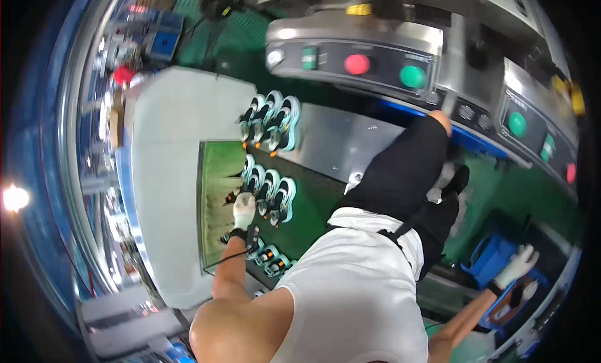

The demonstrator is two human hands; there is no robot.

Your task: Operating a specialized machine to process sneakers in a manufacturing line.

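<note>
My left hand (244, 211), in a white glove, is at a row of black and pale-teal sneakers (269, 191) on a green conveyor belt. Its fingers are curled against the sneaker at the row's left end, which the hand partly hides. That row lies just outside the green-lit opening (219, 175) of a large white machine. Far to the right, my right hand (518, 266), also gloved, reaches out with its fingers apart and nothing in them. It is beside a blue plastic basket (491, 259) and above a tray (510, 306) with brown and white items I cannot make out.
More sneakers (273, 122) stand on the metal ledge beyond the belt, and others (272, 261) lie nearer my body. Ahead is a steel control panel (357, 59) with red and green buttons. A second panel (532, 128) is at the right. The white machine housing (169, 112) bounds the left side.
</note>
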